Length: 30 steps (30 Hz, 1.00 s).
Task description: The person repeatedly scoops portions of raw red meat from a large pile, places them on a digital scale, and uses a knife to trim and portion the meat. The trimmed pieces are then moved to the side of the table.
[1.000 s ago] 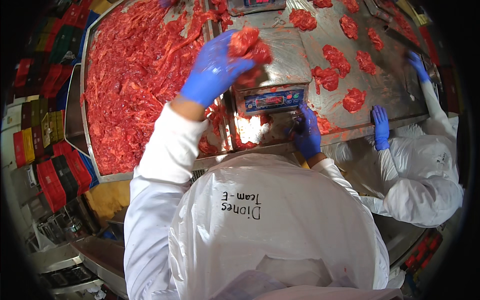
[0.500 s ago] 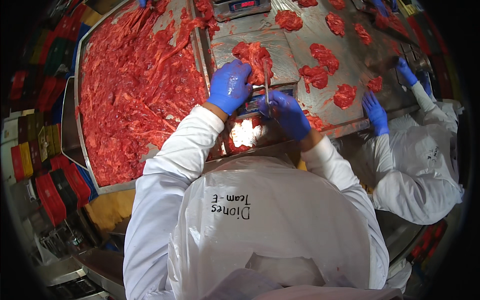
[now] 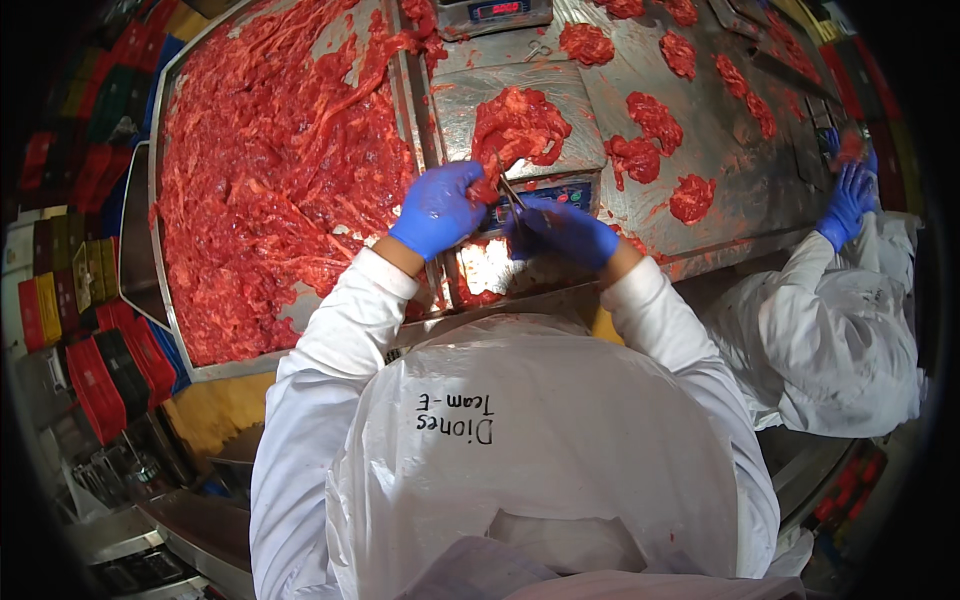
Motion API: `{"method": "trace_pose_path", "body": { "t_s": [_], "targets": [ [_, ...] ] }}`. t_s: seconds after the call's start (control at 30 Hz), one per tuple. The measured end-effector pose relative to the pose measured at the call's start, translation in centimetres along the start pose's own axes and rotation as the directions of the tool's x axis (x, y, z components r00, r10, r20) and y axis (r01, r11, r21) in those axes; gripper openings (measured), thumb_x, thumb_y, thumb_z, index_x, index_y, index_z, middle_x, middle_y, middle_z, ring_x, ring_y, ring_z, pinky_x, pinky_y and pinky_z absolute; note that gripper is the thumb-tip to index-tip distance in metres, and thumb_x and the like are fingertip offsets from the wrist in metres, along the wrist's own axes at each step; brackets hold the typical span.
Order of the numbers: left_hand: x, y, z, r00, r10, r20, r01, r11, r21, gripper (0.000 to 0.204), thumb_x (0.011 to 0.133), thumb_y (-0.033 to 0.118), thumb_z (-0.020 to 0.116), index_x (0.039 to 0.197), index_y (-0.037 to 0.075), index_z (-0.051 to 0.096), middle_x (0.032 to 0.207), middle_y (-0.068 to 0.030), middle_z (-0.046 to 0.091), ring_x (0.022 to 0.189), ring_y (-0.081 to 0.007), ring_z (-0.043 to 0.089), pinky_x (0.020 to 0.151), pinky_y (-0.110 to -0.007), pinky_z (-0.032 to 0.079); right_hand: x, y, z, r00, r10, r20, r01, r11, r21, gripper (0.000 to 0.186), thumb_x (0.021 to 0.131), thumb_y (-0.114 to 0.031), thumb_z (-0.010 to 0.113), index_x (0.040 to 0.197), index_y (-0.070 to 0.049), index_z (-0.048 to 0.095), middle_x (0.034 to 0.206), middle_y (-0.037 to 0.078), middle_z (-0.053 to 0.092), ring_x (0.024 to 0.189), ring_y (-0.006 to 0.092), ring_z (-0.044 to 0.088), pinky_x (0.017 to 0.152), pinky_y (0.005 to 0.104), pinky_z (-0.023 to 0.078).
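My left hand (image 3: 438,212), in a blue glove, is closed on a trailing end of a red piece of raw meat (image 3: 522,125). The rest of that meat lies on the steel platform of a scale (image 3: 452,105). My right hand (image 3: 572,234), also gloved in blue, grips a pair of metal scissors (image 3: 510,192), whose blades point at the pinched end of the meat. Below the platform, the scale's control panel (image 3: 575,193) is partly hidden by my right hand.
A large steel tray (image 3: 157,170) full of raw meat stands at the left. Several meat portions (image 3: 692,199) lie on the steel table (image 3: 640,225) to the right. Farther off are a second scale (image 3: 500,12) and loose scissors (image 3: 538,50). A co-worker's gloved hand (image 3: 850,205) is at far right.
My left hand has drawn back toward me, pulling one end of the meat off the platform edge. The scissors have tilted left onto it. The co-worker's hands have moved right, lifting a portion.
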<state>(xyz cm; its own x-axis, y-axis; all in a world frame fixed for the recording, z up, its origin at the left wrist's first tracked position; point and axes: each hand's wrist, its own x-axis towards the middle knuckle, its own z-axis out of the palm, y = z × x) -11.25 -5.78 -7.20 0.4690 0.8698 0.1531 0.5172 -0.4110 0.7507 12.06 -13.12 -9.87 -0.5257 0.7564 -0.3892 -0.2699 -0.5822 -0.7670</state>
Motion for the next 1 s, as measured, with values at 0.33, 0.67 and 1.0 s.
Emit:
{"method": "trace_pose_path", "body": {
  "t_s": [0.33,0.67,1.0],
  "targets": [
    [-1.9,-0.4,-2.0,0.980,-0.142,0.138,0.148,0.988,-0.038,0.007,0.087,0.005,0.063,0.085,0.002,0.057,0.075,-0.0173,0.054,0.065,-0.0305,0.052,0.065,-0.040,0.048,0.6,-0.5,0.6,1.000,0.020,0.014,-0.018,0.985,-0.169,0.024,0.103,-0.031,0.066,0.107,-0.008,0.068,0.090,0.002,0.066,0.080,0.0134,0.064,0.078,0.0316,0.057],
    [-2.5,-0.9,-3.9,0.968,-0.162,0.193,0.168,0.986,-0.019,0.004,0.082,0.002,0.062,0.082,0.001,0.058,0.074,-0.0144,0.056,0.065,-0.0238,0.053,0.065,-0.038,0.048,1.7,0.1,0.3,0.989,0.127,-0.076,-0.144,0.944,-0.297,0.026,0.104,-0.032,0.064,0.110,-0.007,0.067,0.092,0.004,0.067,0.078,0.0143,0.065,0.070,0.0309,0.057],
    [-4.0,-2.1,-4.8,0.947,-0.110,0.301,0.123,0.992,-0.025,0.006,0.081,0.005,0.064,0.081,0.003,0.059,0.072,-0.0128,0.057,0.064,-0.0275,0.053,0.062,-0.038,0.047,3.2,0.5,0.8,0.993,0.082,-0.079,-0.078,0.995,0.058,0.025,0.100,-0.032,0.070,0.102,-0.007,0.068,0.083,0.002,0.067,0.070,0.0128,0.066,0.068,0.0287,0.059]
  ]
}}
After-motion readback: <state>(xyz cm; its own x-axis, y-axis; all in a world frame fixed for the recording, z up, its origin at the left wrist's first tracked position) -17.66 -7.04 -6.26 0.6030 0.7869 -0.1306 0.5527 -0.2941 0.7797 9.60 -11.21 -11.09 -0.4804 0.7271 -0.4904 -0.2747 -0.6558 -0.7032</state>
